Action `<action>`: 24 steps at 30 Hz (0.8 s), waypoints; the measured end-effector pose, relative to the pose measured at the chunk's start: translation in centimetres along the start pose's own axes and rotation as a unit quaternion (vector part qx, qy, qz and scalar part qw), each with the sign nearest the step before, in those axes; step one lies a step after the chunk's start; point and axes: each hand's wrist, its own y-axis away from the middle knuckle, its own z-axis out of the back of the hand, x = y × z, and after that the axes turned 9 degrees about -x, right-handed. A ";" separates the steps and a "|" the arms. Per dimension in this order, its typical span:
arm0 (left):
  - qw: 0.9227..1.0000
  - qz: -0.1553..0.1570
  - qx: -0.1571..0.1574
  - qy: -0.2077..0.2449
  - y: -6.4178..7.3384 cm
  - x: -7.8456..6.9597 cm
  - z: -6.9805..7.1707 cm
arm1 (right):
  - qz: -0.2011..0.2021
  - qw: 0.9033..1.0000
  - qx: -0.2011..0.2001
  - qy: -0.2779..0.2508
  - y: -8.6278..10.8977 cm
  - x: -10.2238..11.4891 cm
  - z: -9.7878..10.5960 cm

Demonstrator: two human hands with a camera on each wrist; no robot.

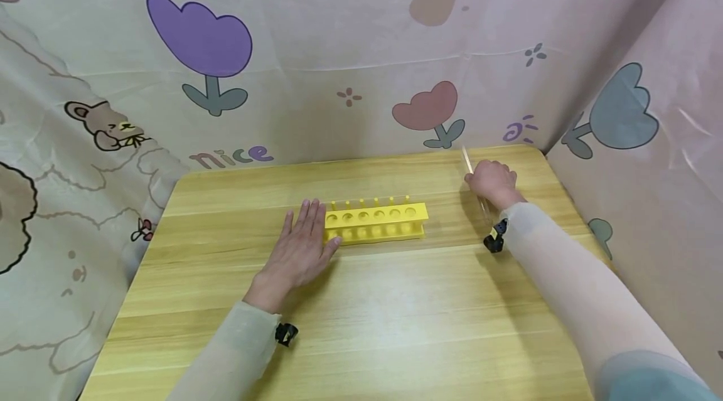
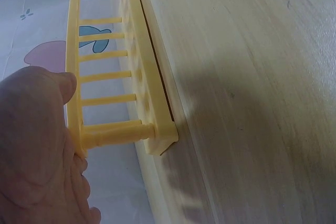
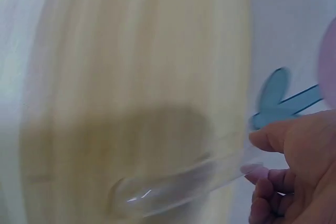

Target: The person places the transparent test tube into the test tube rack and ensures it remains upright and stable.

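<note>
A yellow test tube rack (image 1: 370,216) with one row of round holes and a row of pegs behind it stands upright on the wooden table. At its left end lies my left hand (image 1: 299,247), fingers extended and thumb along the front. The left wrist view shows the thumb tip against the edge of the rack (image 2: 147,61). Over on the right, my right hand (image 1: 494,181) holds a clear test tube (image 1: 467,159) at a slant. Its rounded end shows in the right wrist view, where the tube (image 3: 163,190) runs up to the fingertips.
The wooden table (image 1: 407,307) reaches back to a patterned curtain (image 1: 316,31). More curtain hangs at the left and right sides. Black wrist cameras (image 1: 286,334) sit on both sleeves.
</note>
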 end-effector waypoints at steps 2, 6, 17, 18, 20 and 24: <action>1.000 0.001 0.003 0.000 0.0 0.0 0.0 | 0.007 1.000 -0.009 -0.012 0.4 0.4 1.0; 1.000 0.003 0.005 0.007 -0.1 0.0 -0.1 | 0.032 0.997 -0.048 -0.048 1.6 1.5 3.3; 1.000 0.001 0.002 0.008 0.0 0.1 -0.1 | 0.158 0.971 -0.165 -0.065 5.0 3.0 4.7; 1.000 0.001 0.003 0.008 0.0 0.1 -0.1 | 0.171 0.969 -0.171 -0.057 5.3 3.0 4.7; 1.000 0.001 0.003 0.009 0.0 0.1 -0.1 | 0.192 0.963 -0.182 -0.047 5.8 3.1 4.5; 1.000 0.000 0.004 0.011 -0.1 0.1 -0.1 | 0.220 0.956 -0.189 -0.044 6.8 3.4 4.6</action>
